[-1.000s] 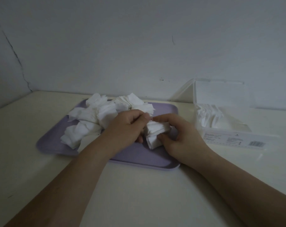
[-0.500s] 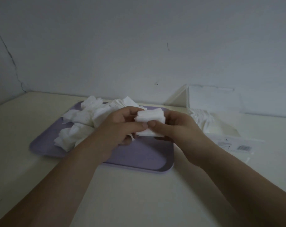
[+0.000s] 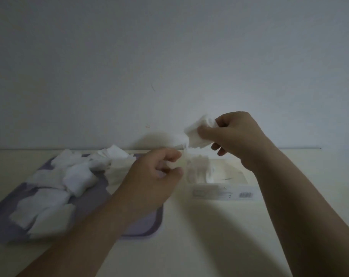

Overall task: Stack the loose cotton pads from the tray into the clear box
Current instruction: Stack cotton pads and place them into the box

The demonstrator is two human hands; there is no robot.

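Two hands are raised over a pale table that runs back to a plain wall. Left of the grip, a purple tray carries a loose heap of white pads, spread from its far edge to its near left corner. Right beside the tray, directly below the grip, sits the clear box, with a label on its near wall and a row of pads already inside at its left end; its edges are blurred and hard to trace.

The left hand hovers over the tray's right edge, lower than the grip and just to its left, between it and the heap. Its fingers are curled toward the thumb, but blur hides whether they hold anything.

The right hand pinches a small stack of pads between thumb and fingers, the stack jutting out to the left, tilted, above the box and clear of it.
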